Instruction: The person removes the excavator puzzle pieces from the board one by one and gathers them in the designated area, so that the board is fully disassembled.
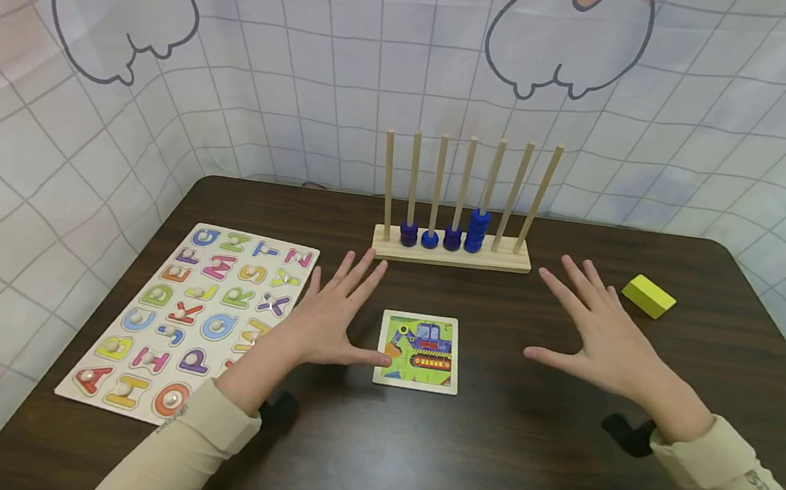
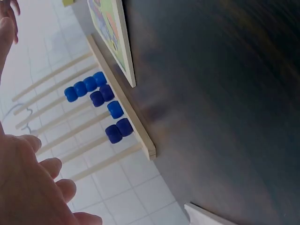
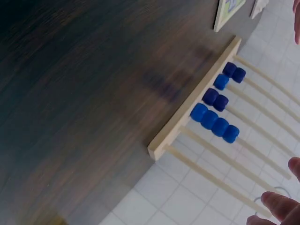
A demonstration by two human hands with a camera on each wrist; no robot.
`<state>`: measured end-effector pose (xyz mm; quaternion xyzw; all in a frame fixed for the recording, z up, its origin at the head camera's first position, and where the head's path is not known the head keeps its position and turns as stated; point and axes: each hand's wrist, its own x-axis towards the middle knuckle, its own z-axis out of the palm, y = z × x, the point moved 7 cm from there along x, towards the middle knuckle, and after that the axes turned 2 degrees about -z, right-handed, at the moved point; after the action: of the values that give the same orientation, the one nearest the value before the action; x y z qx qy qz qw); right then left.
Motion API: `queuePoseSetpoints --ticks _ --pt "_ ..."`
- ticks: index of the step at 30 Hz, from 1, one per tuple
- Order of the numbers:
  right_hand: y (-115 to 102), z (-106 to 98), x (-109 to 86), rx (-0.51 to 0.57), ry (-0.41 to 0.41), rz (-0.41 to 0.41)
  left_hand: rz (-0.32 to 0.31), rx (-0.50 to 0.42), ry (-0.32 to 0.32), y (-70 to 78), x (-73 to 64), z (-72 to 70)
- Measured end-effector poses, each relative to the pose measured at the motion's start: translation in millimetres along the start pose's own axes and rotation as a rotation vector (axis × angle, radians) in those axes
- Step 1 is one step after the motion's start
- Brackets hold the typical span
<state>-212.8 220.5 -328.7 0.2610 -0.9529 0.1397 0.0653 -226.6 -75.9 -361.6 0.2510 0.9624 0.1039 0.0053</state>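
My left hand (image 1: 329, 319) is held over the table with its fingers spread, between the letter board and a small jigsaw puzzle (image 1: 428, 350) of an excavator. Its thumb overlaps the puzzle's left edge in the head view. To the right of the puzzle, my right hand (image 1: 603, 342) also has its fingers spread and holds nothing. Beyond both hands stands a wooden bead rack (image 1: 450, 258) with several upright pegs. Dark purple and blue beads (image 1: 478, 230) sit low on some pegs; the tallest stack also shows as blue beads (image 3: 220, 126) in the right wrist view.
A wooden letter board (image 1: 68, 390) with knobbed alphabet pieces lies at the left, partly behind my left forearm. One yellow block (image 1: 649, 297) lies at the back right of the dark table (image 1: 455, 470). A gridded cloth (image 1: 294, 88) hangs behind and beside the table.
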Motion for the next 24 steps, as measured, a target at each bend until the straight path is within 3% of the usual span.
queuePoseSetpoints --ticks 16,24 --pt "-11.2 15.6 11.8 0.098 -0.066 -0.022 -0.033 -0.119 -0.016 -2.3 -3.9 18.3" --pt "-17.2 25.0 17.0 0.136 -0.107 -0.041 -0.050 -0.229 -0.042 -3.2 -3.5 25.6"
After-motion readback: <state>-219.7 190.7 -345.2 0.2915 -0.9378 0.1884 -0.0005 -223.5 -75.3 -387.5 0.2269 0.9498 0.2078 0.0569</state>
